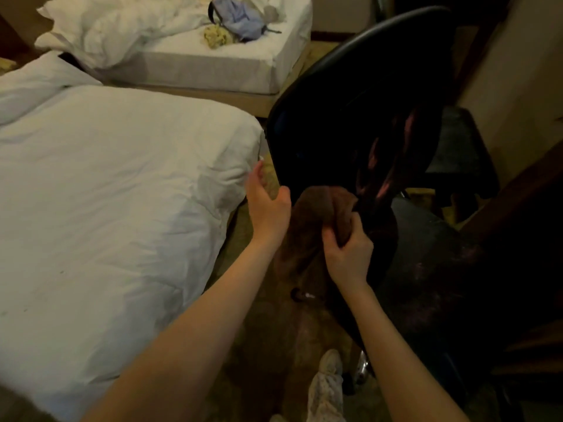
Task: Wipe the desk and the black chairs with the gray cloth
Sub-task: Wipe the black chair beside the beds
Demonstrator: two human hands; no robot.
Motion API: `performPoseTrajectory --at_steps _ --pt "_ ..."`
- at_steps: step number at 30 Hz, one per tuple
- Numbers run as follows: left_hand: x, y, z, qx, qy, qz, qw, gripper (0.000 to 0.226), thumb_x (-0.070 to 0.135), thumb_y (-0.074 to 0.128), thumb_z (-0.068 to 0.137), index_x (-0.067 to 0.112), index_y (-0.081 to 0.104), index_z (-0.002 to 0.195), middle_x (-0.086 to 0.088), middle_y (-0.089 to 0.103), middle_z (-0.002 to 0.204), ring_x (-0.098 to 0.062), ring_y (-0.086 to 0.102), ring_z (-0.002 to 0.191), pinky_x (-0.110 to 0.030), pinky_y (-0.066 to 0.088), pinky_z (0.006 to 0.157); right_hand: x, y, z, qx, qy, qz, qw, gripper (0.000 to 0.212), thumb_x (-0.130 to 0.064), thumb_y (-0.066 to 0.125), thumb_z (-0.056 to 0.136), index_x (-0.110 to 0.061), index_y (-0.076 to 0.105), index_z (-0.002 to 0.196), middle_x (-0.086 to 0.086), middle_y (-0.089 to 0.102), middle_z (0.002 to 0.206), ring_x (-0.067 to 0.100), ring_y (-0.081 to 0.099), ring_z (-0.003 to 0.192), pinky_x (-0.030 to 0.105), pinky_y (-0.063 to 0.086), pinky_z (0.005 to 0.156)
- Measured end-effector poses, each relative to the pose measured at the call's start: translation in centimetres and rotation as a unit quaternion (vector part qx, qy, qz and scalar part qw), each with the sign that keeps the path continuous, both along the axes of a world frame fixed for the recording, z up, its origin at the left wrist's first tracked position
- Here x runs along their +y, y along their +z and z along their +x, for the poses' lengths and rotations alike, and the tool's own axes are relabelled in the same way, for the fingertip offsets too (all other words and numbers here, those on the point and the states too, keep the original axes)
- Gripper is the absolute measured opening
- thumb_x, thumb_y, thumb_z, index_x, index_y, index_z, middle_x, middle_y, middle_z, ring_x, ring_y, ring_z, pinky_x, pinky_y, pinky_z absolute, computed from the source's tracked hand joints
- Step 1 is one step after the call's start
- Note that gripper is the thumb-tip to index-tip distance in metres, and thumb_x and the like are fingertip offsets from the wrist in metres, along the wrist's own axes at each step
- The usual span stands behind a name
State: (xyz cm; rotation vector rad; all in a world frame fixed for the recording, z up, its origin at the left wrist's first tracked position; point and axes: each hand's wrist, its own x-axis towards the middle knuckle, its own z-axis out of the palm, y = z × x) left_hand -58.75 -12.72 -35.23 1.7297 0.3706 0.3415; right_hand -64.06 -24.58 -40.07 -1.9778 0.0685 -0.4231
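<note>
the right hand (348, 254) has its fingers curled tight round a bunched fold of the cloth (320, 205), thumb on top. the wad is pushed up against the bottom edge of the black chair (350, 111), where the backrest meets the seat (426, 254). the rest of the cloth hangs loose below the fist, between the two forearms. in this warm, dim light it reads more brown than gray.

the left hand (268, 208) holds nothing. its fingers are straight and spread, palm turned toward the left rim of the backrest, just beside it; whether it actually touches the rim is hard to tell against the dark shell.

the backrest is tilted, its long axis running from the hands up and away to the right. so the unwiped surface lies above and ahead of the cloth, and a stroke would probably travel upward along that axis. the right hand is the nearer one to the middle of the back and to the seat. the left is better placed to steady the chair by its edge so it does not swivel under the pressure.

a near bed (122, 193) with white covers lies close on the left. a far bed (213, 65) beyond it carries a backpack (237, 16). the desk is not clearly in view.
</note>
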Motion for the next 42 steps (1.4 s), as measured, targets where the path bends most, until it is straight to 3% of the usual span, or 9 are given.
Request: performPoseTrajectory --at_steps 5,11,15,18,23,28,33,38,42 --pt "-1.2 4.8 0.2 -0.18 -0.01 0.224 0.958 0.055 -0.002 0.047 0.068 0.004 0.049 0.122 -0.016 0.04 0.131 -0.029 0.038 0.123 -0.033 0.03 0.107 0.6 7.6 2.4 -0.084 -0.049 0.025 0.995 0.034 -0.022 0.062 0.084 -0.015 0.052 0.116 -0.018 0.055 0.081 0.009 0.057 0.075 0.027 0.047 0.071" --pt "-0.2 7.2 3.5 -0.107 -0.025 0.277 0.955 0.051 0.001 0.05 0.08 0.009 0.047 0.13 -0.015 0.038 0.139 -0.03 0.035 0.126 -0.033 0.028 0.107 -0.2 11.5 5.6 -0.174 -0.183 0.075 0.965 0.046 -0.025 0.058 0.087 -0.012 0.051 0.13 -0.006 0.056 0.123 0.009 0.051 0.117 0.025 0.038 0.1" --pt "-1.1 6.4 3.7 -0.115 -0.014 0.278 0.954 0.052 0.001 0.05 0.084 0.013 0.045 0.134 -0.01 0.042 0.133 -0.025 0.038 0.122 -0.014 0.022 0.095 2.7 8.3 8.0 -0.017 -0.068 -0.057 0.996 0.044 -0.029 0.052 0.093 -0.021 0.045 0.135 0.002 0.054 0.128 0.021 0.053 0.117 0.031 0.041 0.091" --pt "-0.4 5.6 4.1 -0.12 -0.006 0.296 0.948 0.052 0.003 0.055 0.085 0.015 0.045 0.134 -0.01 0.041 0.134 -0.026 0.038 0.122 -0.021 0.026 0.099 4.5 5.5 7.9 0.022 -0.043 -0.105 0.993 0.05 -0.027 0.05 0.094 -0.02 0.037 0.142 0.007 0.049 0.131 0.028 0.054 0.112 0.04 0.047 0.085" --pt "-0.3 5.2 4.2 -0.125 -0.015 0.316 0.94 0.052 0.002 0.058 0.084 0.015 0.047 0.133 -0.012 0.041 0.135 -0.029 0.038 0.121 -0.029 0.03 0.101 3.6 3.8 8.0 0.01 -0.073 -0.045 0.996 0.05 -0.021 0.051 0.093 -0.017 0.039 0.141 0.008 0.051 0.131 0.028 0.054 0.113 0.041 0.045 0.088" --pt "-0.1 4.8 4.2 -0.135 -0.011 0.358 0.924 0.046 0.005 0.056 0.087 0.013 0.047 0.132 -0.016 0.04 0.136 -0.032 0.039 0.121 -0.034 0.032 0.102 0.2 -3.0 6.2 0.193 -0.077 0.038 0.977 0.052 -0.026 0.046 0.096 -0.024 0.028 0.145 0.005 0.047 0.138 0.026 0.05 0.122 0.046 0.043 0.1" --pt "-0.6 4.1 4.3 -0.166 0.02 0.399 0.902 0.043 0.003 0.052 0.087 0.008 0.05 0.129 -0.025 0.04 0.137 -0.04 0.043 0.122 -0.044 0.035 0.104 -3.3 -5.9 6.0 0.344 -0.04 0.03 0.938 0.049 -0.023 0.042 0.099 -0.021 0.025 0.144 0.014 0.053 0.124 0.034 0.057 0.106 0.046 0.047 0.09" --pt "-2.7 2.5 3.2 -0.241 -0.114 0.568 0.778 0.053 0.009 0.037 0.084 0.017 0.037 0.136 -0.019 0.03 0.147 -0.033 0.025 0.137 -0.039 0.011 0.116 -3.5 -2.7 6.6 0.238 -0.12 0.106 0.958 0.045 -0.025 0.046 0.096 -0.019 0.036 0.14 0.011 0.057 0.126 0.031 0.055 0.112 0.038 0.043 0.095" --pt "-3.9 2.8 4.7 -0.122 -0.193 0.545 0.807 0.062 0.006 0.045 0.085 0.009 0.029 0.145 -0.012 0.019 0.155 -0.026 0.014 0.144 -0.036 0.013 0.117 -3.0 4.1 9.1 0.031 -0.114 0.151 0.981 0.047 -0.025 0.052 0.092 -0.016 0.043 0.138 0.003 0.055 0.132 0.017 0.05 0.12 0.026 0.039 0.099"
